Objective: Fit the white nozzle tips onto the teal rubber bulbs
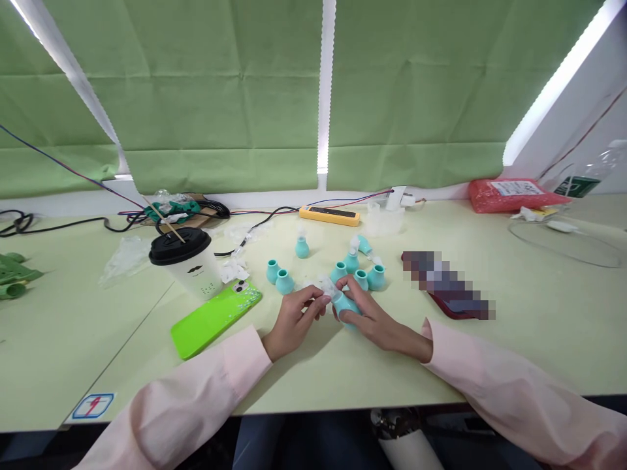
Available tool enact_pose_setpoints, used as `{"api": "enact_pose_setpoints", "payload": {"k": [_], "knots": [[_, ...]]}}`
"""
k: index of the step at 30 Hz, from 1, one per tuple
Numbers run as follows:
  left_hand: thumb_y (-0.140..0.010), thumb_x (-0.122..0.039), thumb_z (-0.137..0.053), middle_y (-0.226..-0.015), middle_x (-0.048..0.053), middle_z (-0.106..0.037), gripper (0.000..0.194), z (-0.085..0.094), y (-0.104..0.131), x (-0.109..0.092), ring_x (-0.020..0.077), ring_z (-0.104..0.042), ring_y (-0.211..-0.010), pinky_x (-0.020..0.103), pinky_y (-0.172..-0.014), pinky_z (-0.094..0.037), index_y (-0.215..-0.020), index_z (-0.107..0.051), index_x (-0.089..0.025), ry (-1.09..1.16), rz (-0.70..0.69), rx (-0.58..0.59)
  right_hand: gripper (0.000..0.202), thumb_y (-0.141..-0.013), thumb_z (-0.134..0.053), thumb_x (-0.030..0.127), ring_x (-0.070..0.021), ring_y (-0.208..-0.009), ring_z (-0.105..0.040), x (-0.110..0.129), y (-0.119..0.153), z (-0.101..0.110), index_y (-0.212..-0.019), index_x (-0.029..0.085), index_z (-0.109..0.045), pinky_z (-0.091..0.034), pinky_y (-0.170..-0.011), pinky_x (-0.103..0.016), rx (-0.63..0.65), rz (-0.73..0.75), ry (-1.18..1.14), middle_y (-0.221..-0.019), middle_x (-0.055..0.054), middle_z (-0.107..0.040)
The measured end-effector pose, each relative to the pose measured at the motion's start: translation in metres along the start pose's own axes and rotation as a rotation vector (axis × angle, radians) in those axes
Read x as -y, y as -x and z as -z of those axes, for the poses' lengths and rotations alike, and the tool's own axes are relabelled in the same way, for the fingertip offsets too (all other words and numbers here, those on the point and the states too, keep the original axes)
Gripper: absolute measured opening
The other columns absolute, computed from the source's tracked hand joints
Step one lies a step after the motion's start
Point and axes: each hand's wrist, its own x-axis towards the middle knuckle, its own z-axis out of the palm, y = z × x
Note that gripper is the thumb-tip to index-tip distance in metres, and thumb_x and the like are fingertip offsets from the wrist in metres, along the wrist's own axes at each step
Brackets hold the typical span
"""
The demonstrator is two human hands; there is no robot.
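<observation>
My right hand is wrapped round a teal bulb-shaped piece, its narrow end tilted up to the left. From that end comes a whitish translucent piece. My left hand pinches at this translucent piece with thumb and forefinger; the exact contact is too small to tell. Just beyond my hands stand several open-topped teal pieces. Two more teal pieces stand left of them. Farther back, one teal piece has a translucent top, and another teal piece lies on its side.
On the table, a green phone and a lidded cup with a stick are at left. A pixelated dark object lies right. Behind are a yellow strip, cables and a red package.
</observation>
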Motion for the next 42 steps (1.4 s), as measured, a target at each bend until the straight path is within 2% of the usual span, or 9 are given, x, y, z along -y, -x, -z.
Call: {"api": "enact_pose_setpoints", "payload": {"k": [4, 9, 15, 22, 25, 30, 34, 39, 42], "knots": [[-0.082, -0.023, -0.035, -0.060, -0.001, -0.047, 0.020, 0.001, 0.000, -0.004, 0.0077, -0.042, -0.055, 0.021, -0.053, -0.034, -0.069, -0.048, -0.014, -0.180, -0.081, -0.012, 0.018, -0.073, -0.036, 0.016, -0.0120, -0.062, -0.037, 0.001, 0.001, -0.001, -0.089, 0.022, -0.031, -0.033, -0.058, -0.026, -0.001, -0.024, 0.013, -0.070, 0.003, -0.038], [-0.081, -0.021, -0.037, -0.060, 0.000, -0.047, 0.017, 0.001, -0.002, -0.007, 0.0077, -0.041, -0.054, 0.020, -0.051, -0.034, -0.071, -0.049, -0.014, -0.291, -0.127, -0.059, 0.025, -0.071, -0.039, 0.017, -0.0145, -0.066, -0.041, -0.002, 0.001, -0.006, -0.094, 0.019, -0.029, -0.036, -0.062, -0.030, -0.172, 0.072, 0.289, -0.079, -0.002, -0.042], [-0.074, -0.017, -0.044, -0.051, -0.003, -0.044, 0.016, 0.001, -0.002, -0.011, 0.0063, -0.039, -0.047, 0.019, -0.046, -0.034, -0.058, -0.047, -0.015, -0.323, -0.185, -0.150, 0.027, -0.072, -0.039, 0.019, -0.0193, -0.071, -0.048, -0.009, 0.000, -0.011, -0.098, 0.015, -0.030, -0.039, -0.060, -0.032, -0.255, 0.197, 0.551, -0.088, -0.009, -0.047], [-0.067, -0.010, -0.047, -0.043, -0.003, -0.041, 0.018, 0.004, -0.006, -0.001, 0.0078, -0.036, -0.046, 0.020, -0.044, -0.031, -0.050, -0.044, -0.016, -0.629, -0.499, -0.285, 0.021, -0.072, -0.040, 0.019, -0.0242, -0.075, -0.045, -0.014, -0.004, -0.012, -0.092, 0.014, -0.037, -0.036, -0.058, -0.034, -0.410, 0.360, 0.909, -0.083, -0.011, -0.051], [-0.065, -0.009, -0.047, -0.042, -0.003, -0.041, 0.021, 0.004, -0.007, 0.002, 0.0086, -0.037, -0.047, 0.020, -0.044, -0.030, -0.046, -0.042, -0.016, -0.753, -0.544, -0.299, 0.019, -0.071, -0.041, 0.020, -0.0237, -0.072, -0.043, -0.013, -0.005, -0.011, -0.090, 0.014, -0.040, -0.033, -0.058, -0.035, -0.429, 0.382, 1.026, -0.082, -0.010, -0.052], [-0.063, -0.010, -0.044, -0.040, -0.001, -0.043, 0.020, 0.005, -0.006, 0.005, 0.0101, -0.040, -0.046, 0.021, -0.042, -0.028, -0.044, -0.043, -0.016, -0.893, -0.444, -0.280, 0.020, -0.072, -0.040, 0.021, -0.0235, -0.072, -0.045, -0.014, -0.008, -0.006, -0.090, 0.013, -0.041, -0.032, -0.059, -0.035, -0.474, 0.358, 1.026, -0.080, -0.010, -0.053], [-0.069, -0.016, -0.042, -0.044, 0.002, -0.048, 0.022, 0.007, -0.007, 0.010, 0.0131, -0.046, -0.048, 0.022, -0.042, -0.028, -0.047, -0.049, -0.016, -0.994, -0.239, -0.146, 0.023, -0.071, -0.041, 0.020, -0.0218, -0.071, -0.049, -0.014, -0.011, 0.003, -0.093, 0.014, -0.040, -0.035, -0.060, -0.032, -0.544, 0.301, 0.888, -0.082, -0.010, -0.054], [-0.080, -0.020, -0.035, -0.062, 0.008, -0.058, 0.027, 0.008, -0.012, 0.013, 0.0181, -0.053, -0.056, 0.025, -0.045, -0.032, -0.064, -0.056, -0.014, -1.067, 0.030, 0.113, 0.024, -0.067, -0.045, 0.021, -0.0206, -0.072, -0.051, -0.014, -0.010, 0.001, -0.090, 0.015, -0.044, -0.036, -0.063, -0.032, -0.419, 0.256, 0.743, -0.078, -0.007, -0.056], [-0.079, -0.013, -0.035, -0.066, 0.009, -0.059, 0.021, 0.010, -0.013, 0.013, 0.0178, -0.054, -0.059, 0.025, -0.049, -0.035, -0.079, -0.056, -0.013, -1.031, 0.062, 0.150, 0.017, -0.067, -0.046, 0.023, -0.0200, -0.070, -0.051, -0.014, -0.009, -0.003, -0.082, 0.015, -0.049, -0.034, -0.066, -0.033, -0.355, 0.270, 0.720, -0.073, -0.006, -0.058]]}}
